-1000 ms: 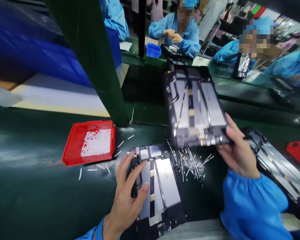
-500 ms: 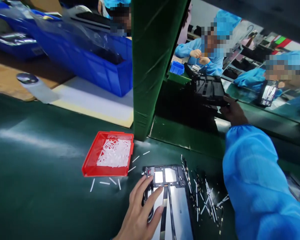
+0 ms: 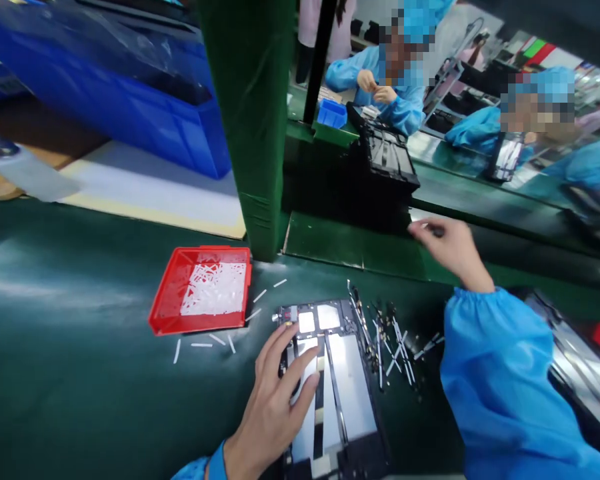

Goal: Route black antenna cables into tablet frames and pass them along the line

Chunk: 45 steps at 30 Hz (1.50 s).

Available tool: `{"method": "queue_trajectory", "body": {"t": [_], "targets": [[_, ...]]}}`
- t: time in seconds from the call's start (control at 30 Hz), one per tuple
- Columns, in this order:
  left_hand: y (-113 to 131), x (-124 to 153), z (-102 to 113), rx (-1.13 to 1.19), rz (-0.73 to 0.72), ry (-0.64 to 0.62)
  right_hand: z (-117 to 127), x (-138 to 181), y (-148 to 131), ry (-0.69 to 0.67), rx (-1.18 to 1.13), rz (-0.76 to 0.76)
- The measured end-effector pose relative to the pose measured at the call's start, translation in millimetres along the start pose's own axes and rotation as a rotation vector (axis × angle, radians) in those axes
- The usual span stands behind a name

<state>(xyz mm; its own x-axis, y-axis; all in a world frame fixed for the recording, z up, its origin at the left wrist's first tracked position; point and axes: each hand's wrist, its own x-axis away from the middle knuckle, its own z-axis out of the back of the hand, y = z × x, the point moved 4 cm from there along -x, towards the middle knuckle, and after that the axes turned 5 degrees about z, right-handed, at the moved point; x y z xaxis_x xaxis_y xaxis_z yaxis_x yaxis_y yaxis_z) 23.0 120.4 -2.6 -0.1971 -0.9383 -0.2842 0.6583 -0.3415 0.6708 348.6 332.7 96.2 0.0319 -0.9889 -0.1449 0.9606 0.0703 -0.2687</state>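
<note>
My left hand (image 3: 275,393) lies with spread fingers on the left edge of an opened tablet (image 3: 353,373), which has silvery battery panels and black ribbon cables. My right hand (image 3: 450,247) is raised beyond the tablet, its fingers curled together. A small dark bit shows between them, too little to name. Just past those fingertips, a stack of opened tablets (image 3: 387,157) rests on the dark ledge. Right of the tablet under my left hand lies a loose heap of thin black-and-white strips (image 3: 397,350).
A red tray (image 3: 163,300) holds many small white strips, and several more lie around it. A green post (image 3: 257,133) stands behind it. Blue bins (image 3: 180,133) are at the left. More devices (image 3: 580,373) lie at right. Co-workers in blue sit across.
My right hand has come away from the tablet stack, back towards me, and its fingers have curled. The left hand stays on the tablet. The whole view has shifted.
</note>
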Motion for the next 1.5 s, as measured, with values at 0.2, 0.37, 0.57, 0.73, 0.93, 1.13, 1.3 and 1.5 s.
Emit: {"method": "queue_trajectory", "body": {"t": [0.2,0.37,0.57,0.73,0.93,1.13,1.3,1.5], "targets": [[8.9,2.6,0.8,0.055,-0.029,0.054,-56.5,164.3,-24.1,-0.513,0.179,-0.036],[13.5,18.0,-2.6,0.076,-0.009,0.062,-75.6,202.1,-35.7,-0.627,0.277,-0.091],[14.4,41.9,-3.1,0.063,0.045,0.105,-87.2,208.5,-54.1,-0.663,0.266,-0.124],[12.7,57.8,-3.5,0.093,0.138,0.071,-85.5,212.9,-51.6,-0.635,0.17,-0.12],[2.5,87.9,-0.8,0.171,0.322,-0.02,-56.9,223.8,-35.4,-0.494,-0.084,-0.092],[-5.9,127.0,4.3,0.431,0.583,-0.161,-34.5,258.9,-59.6,-0.304,-0.371,-0.115],[4.9,142.8,6.5,0.583,0.689,-0.358,-58.2,289.4,-112.6,-0.227,-0.803,-0.124],[19.1,147.8,10.8,0.609,0.78,-0.405,-96.5,303.1,-149.0,-0.227,-0.875,-0.025]]}}
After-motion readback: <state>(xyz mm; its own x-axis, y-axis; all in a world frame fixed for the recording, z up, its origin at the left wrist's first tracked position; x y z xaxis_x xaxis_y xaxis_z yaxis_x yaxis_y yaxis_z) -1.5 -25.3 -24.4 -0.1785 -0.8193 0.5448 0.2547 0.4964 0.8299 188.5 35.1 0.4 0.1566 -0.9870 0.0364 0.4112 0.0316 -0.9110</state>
